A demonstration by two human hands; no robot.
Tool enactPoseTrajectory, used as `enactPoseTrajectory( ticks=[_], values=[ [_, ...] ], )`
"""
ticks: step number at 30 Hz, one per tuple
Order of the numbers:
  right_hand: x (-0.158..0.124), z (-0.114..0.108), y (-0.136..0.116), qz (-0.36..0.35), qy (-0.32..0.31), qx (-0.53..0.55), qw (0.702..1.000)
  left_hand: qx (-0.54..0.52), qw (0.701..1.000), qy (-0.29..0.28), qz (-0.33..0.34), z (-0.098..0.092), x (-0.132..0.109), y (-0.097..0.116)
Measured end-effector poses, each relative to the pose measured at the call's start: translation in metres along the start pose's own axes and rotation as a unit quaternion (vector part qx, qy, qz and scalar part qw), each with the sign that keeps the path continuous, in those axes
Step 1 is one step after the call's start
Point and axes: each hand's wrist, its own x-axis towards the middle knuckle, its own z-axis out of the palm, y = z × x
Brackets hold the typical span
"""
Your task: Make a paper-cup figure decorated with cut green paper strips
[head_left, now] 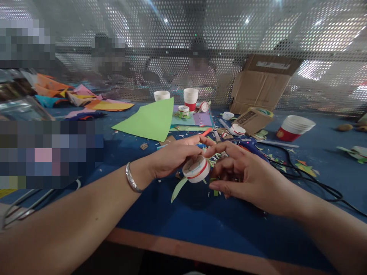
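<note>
My left hand [179, 154] holds a cut-down white paper cup bottom [196, 170] with a red band, its fingers and thumb over the top edge. Pen lines mark the cup's round face. A pale green paper strip [179, 190] sticks out from its lower left. Close on the right, my right hand [235, 172] is curled, its index fingertip by the cup's upper edge. At its thumb tip a small green paper piece [216, 193] shows above and below the thumb, seemingly pinched there. Part of that piece is hidden.
Green paper [146, 120] and paper scraps lie beyond my hands. Stacked paper cups [295, 128], a blue glue gun [254, 147] with black cable [309, 185], and cardboard [258, 86] are on the right. Coloured sheets [111, 105] lie back left. A perforated metal screen [172, 38] stands behind.
</note>
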Motion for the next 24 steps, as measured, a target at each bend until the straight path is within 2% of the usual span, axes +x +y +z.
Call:
enactPoseTrajectory(
  ticks=[6,9,14,24],
  values=[
    [0.0,0.0,-0.006,-0.026,0.102,-0.022,0.994,-0.043,0.997,0.056,-0.006,-0.005,0.002,0.003],
    [0.0,-0.002,-0.007,-0.028,0.125,-0.053,0.99,-0.056,0.996,0.07,0.003,-0.009,0.005,0.0],
    [0.001,-0.007,0.002,-0.011,0.118,-0.086,0.989,-0.064,0.994,0.087,0.009,-0.01,0.008,0.0],
    [0.002,-0.009,0.001,0.041,0.084,-0.034,0.995,-0.067,0.992,0.108,0.006,-0.007,0.005,0.004]
  ],
)
